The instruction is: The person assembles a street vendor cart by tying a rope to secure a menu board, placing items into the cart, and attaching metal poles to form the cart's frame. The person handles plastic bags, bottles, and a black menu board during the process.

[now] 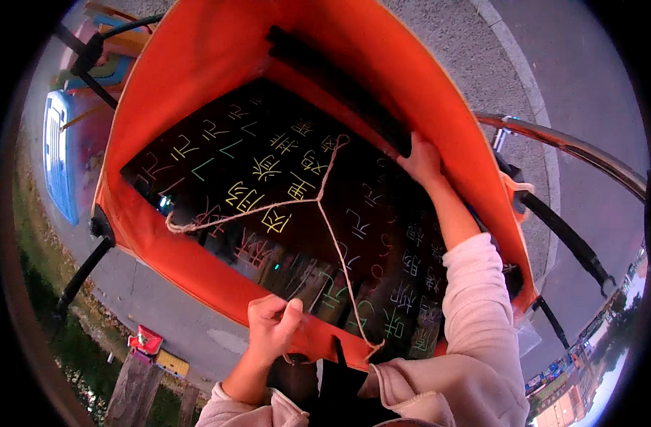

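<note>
Orange fabric formed a big open bag (pixel 197 78) that filled most of the view, its walls spreading from nine o'clock up over twelve and down to four. Inside lay a black package (pixel 219 153) printed with coloured characters, wrapped in glossy film and tied crosswise with tan twine (pixel 318 203); the strands met in a knot near the middle and ran off toward eight, one and six o'clock.

At eight o'clock a black frame bar (pixel 83 274) stuck out from under the bag's left edge, with grey pavement (pixel 155 313) below it and grass further out. At six o'clock the left hand (pixel 272 329) pinched the near edge of the package's film between thumb and fingers, closed narrowly on it, right at the bag's lower rim. A dark strap (pixel 337 352) hung just beside it.

At two o'clock the right hand (pixel 421 160) reached in from a pale pink sleeve (pixel 475 313), fingers pressed flat on the far right corner of the package, touching a black strip (pixel 340 85) along the bag's back wall. Whether it gripped anything I could not tell.

Beyond the right rim, at three o'clock, a chrome rail (pixel 567 146) curved past with open pavement behind it. The package nearly filled the bag floor, leaving little spare room at its edges.
</note>
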Tool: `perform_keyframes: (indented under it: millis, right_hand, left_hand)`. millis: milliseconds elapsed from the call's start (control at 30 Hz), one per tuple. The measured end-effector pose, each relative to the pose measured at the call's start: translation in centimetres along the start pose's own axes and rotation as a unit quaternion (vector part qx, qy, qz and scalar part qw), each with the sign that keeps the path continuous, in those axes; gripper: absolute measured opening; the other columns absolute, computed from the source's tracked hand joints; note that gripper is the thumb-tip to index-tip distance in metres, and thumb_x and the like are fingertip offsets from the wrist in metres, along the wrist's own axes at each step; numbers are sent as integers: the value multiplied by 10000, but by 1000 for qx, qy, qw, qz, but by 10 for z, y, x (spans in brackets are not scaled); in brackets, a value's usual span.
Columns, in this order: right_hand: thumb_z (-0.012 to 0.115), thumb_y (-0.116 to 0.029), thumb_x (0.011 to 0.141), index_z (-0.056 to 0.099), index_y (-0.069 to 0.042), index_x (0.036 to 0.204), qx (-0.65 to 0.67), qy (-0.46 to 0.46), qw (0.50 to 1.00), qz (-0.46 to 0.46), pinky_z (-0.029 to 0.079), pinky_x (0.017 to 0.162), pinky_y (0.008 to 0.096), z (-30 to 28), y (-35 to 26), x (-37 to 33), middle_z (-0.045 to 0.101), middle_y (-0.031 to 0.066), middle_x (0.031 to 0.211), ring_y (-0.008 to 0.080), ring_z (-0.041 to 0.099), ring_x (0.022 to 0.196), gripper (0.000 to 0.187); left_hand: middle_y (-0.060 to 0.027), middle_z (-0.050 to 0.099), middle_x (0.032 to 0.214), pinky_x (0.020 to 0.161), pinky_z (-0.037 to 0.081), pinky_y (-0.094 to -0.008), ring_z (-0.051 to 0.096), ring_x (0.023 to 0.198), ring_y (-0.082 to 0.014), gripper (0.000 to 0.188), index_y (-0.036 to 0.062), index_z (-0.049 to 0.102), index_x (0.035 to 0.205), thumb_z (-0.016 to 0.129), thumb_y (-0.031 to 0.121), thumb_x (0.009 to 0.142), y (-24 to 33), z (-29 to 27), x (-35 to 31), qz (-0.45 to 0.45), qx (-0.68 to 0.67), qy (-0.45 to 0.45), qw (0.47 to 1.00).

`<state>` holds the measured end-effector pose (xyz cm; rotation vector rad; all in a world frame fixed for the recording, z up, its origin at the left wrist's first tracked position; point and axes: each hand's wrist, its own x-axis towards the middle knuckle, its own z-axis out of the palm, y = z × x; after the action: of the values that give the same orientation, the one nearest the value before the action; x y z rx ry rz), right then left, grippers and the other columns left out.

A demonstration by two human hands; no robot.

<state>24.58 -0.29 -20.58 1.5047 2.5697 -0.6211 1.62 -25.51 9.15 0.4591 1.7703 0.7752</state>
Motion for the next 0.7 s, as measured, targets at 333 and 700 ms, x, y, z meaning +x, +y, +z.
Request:
perform_keyframes:
  millis: [333,700]
  right_hand:
    - [740,-156,600,509,-26,1030,149,75,984,-55,456,707,442,-177,-103,-91,599,193,800,368,574,767,506]
    - [665,-107,668,528,-29,1051,281,132,950,-44,467,724,410,-437,-155,-203,603,192,894,364,590,845,414]
  left_hand:
    - [-61,582,529,447,412,-242,530,463,-98,372,-32,573,581,542,183,884,29,21,-7,16,-41,39,998]
    - [-111,615,560,509,467,-292,591,509,-156,317,-44,609,599,535,192,798,164,58,13,139,30,51,988]
